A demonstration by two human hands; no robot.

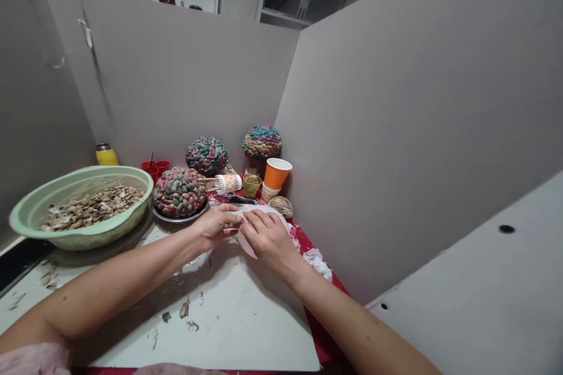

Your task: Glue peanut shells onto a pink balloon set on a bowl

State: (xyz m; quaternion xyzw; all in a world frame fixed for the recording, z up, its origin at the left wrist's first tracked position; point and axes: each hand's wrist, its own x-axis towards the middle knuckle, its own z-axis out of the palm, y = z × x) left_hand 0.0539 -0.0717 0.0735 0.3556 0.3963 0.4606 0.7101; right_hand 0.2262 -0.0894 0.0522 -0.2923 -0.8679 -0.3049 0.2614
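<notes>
My left hand and my right hand meet over the far part of the white board. Both have their fingertips pinched together at one spot. Whatever they hold there is too small and too covered to name. Under and behind my right hand lies a pale pink round sheet or disc, partly hidden by the fingers. A dark-and-green handled tool lies just beyond the fingertips. To the left of my left hand, a ball covered in braided, shell-like pieces rests in a metal dish.
A green basin of brown shell-like pieces stands at left. Two more colourful balls are at the back. Near the right partition are an orange cup, a twine coil and crumpled white tissue. Scraps litter the board.
</notes>
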